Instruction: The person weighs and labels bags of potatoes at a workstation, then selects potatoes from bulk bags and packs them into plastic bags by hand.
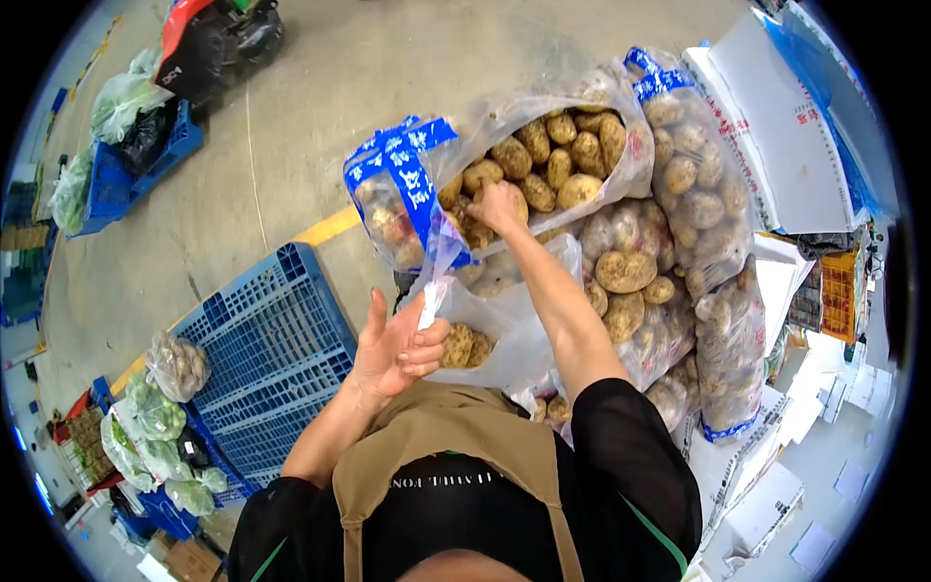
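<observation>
Potatoes (512, 157) in the open sack (637, 170), beneath and around the right grip (499, 207)

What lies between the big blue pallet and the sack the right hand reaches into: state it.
The head view shows grey floor crossed by a yellow line between the far corner of the pallet and the blue-banded end of the sack.

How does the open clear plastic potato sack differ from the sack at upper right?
The open clear plastic sack has a gap baring brown potatoes; the upper-right clear plastic sack keeps its potatoes enclosed. The open sack lies crosswise in view, the upper-right sack mostly up and down. The right hand reaches into the open sack; neither hand touches the upper-right sack. Both have blue bands.
</observation>
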{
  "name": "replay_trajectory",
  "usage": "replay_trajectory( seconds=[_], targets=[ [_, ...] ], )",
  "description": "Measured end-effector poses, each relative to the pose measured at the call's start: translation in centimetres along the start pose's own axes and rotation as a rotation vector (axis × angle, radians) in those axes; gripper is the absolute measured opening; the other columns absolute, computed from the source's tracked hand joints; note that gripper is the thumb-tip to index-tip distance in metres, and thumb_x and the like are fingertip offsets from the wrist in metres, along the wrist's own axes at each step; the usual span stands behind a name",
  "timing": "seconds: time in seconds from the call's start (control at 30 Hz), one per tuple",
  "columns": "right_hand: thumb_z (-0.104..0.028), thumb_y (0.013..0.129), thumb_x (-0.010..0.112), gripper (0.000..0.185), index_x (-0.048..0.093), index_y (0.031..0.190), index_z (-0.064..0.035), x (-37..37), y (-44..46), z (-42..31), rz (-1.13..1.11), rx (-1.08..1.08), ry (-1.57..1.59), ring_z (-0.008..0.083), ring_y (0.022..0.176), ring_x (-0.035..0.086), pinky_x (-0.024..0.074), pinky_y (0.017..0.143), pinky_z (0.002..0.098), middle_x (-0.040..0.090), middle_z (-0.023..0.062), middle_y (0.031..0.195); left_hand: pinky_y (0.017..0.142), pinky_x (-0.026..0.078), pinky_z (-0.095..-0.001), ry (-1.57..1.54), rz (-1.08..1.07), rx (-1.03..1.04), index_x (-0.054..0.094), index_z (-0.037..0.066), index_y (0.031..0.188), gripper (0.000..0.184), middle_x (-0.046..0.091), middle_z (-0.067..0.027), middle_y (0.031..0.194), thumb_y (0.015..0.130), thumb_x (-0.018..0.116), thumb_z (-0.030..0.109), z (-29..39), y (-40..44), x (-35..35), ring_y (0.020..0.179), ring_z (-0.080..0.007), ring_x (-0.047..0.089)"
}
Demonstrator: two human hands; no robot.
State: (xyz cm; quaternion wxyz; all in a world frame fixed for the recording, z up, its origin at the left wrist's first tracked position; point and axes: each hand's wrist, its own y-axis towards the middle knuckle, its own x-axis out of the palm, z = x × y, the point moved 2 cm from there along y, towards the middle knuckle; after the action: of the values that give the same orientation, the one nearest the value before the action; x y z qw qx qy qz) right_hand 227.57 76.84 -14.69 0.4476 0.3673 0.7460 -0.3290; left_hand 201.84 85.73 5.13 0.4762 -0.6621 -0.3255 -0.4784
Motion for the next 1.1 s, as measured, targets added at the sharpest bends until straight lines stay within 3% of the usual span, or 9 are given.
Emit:
replay_trajectory(
  seconds=[0.17,0.23,0.47,0.6,0.7,0.73,0.83,0.93,1.1],
  targets=[
    [-0.026,0.064,0.072,0.069,0.05,0.123,0.002,-8.8,-5.1,-0.7,-0.123,0.047,1.424,0.0255,0.099,0.061,0.0513,0.082,0.0356,0.059,0.0165,0.115,0.044,0.031,-0.0175,-0.062,0.006,0.02,0.036,0.017,0.134,0.078,0.036,0.0001,0.072,0.077,0.054,0.068,0.4,0.2,-0.6,0.049,-0.005,0.032],
    [-0.022,0.063,0.073,0.071,0.048,0.125,0.0027,-11.1,-10.3,0.0,-0.518,-0.014,1.647,0.023,0.103,0.059,0.0506,0.087,0.0344,0.059,0.0119,0.117,0.045,0.032,-0.0183,-0.069,-0.008,0.027,0.035,0.017,0.135,0.078,0.036,-0.0002,0.073,0.078,0.054,0.068,0.3,0.7,-0.6,0.05,-0.0055,0.033],
    [-0.027,0.073,0.068,0.063,0.048,0.128,-0.0036,-0.8,-24.8,8.4,-0.782,-0.002,0.536,0.0242,0.105,0.058,0.045,0.09,0.0347,0.059,0.0174,0.118,0.046,0.032,-0.0186,-0.052,-0.062,-0.017,0.032,0.018,0.134,0.076,0.035,0.0001,0.073,0.079,0.052,0.067,-0.3,2.1,0.8,0.051,-0.0056,0.033],
    [-0.031,0.079,0.063,0.042,0.063,0.11,-0.003,-8.1,-23.9,13.2,-1.252,-0.013,-0.298,0.0232,0.088,0.064,0.0498,0.078,0.037,0.067,0.0155,0.099,0.046,0.032,-0.0183,0.009,-0.036,-0.05,0.035,0.019,0.131,0.075,0.036,0.0006,0.071,0.078,0.053,0.068,-0.5,2.5,0.2,0.051,-0.0054,0.034],
    [-0.029,0.08,0.063,0.03,0.066,0.092,-0.0006,-17.2,-16.1,7.0,-0.794,-0.067,0.749,0.022,0.071,0.062,0.0505,0.067,0.0343,0.065,0.0121,0.077,0.045,0.032,-0.018,0.035,-0.005,-0.097,0.038,0.019,0.13,0.075,0.036,0.0011,0.07,0.077,0.053,0.069,-1.2,3.4,0.6,0.051,-0.0049,0.034],
    [-0.024,0.078,0.065,0.026,0.065,0.09,-0.0016,-19.1,-13.2,5.6,-0.497,0.213,0.553,0.022,0.069,0.061,0.0498,0.067,0.0352,0.064,0.012,0.075,0.046,0.032,-0.0179,0.033,-0.003,-0.1,0.038,0.019,0.13,0.075,0.036,0.0011,0.071,0.077,0.054,0.069,-1.4,3.6,0.6,0.051,-0.0048,0.034],
    [-0.026,0.076,0.064,0.03,0.064,0.097,-0.0041,-13.8,-4.6,8.7,0.362,-0.294,-0.286,0.0296,0.098,0.055,0.0448,0.077,0.0414,0.057,0.0186,0.105,0.046,0.031,-0.018,0.055,-0.001,-0.099,0.036,0.02,0.131,0.077,0.036,0.0013,0.071,0.076,0.055,0.069,-1.5,3.8,1.0,0.051,-0.005,0.035],
    [-0.021,0.076,0.062,0.036,0.06,0.109,-0.0071,-8.9,0.1,11.7,0.021,-0.062,-0.747,0.04,0.11,0.046,0.0404,0.086,0.0495,0.047,0.0218,0.119,0.046,0.031,-0.0187,0.076,0.018,-0.091,0.035,0.02,0.132,0.077,0.036,0.0013,0.072,0.076,0.055,0.069,-1.5,3.3,1.1,0.052,-0.0053,0.035],
    [-0.017,0.071,0.066,0.037,0.058,0.107,-0.0087,-7.8,0.5,12.2,0.059,-0.029,-0.884,0.0415,0.097,0.05,0.0429,0.08,0.0516,0.05,0.0194,0.106,0.047,0.031,-0.0196,0.101,0.005,-0.086,0.036,0.02,0.13,0.077,0.036,0.0013,0.072,0.075,0.055,0.07,-1.3,3.5,0.9,0.053,-0.0059,0.033]
  ],
)
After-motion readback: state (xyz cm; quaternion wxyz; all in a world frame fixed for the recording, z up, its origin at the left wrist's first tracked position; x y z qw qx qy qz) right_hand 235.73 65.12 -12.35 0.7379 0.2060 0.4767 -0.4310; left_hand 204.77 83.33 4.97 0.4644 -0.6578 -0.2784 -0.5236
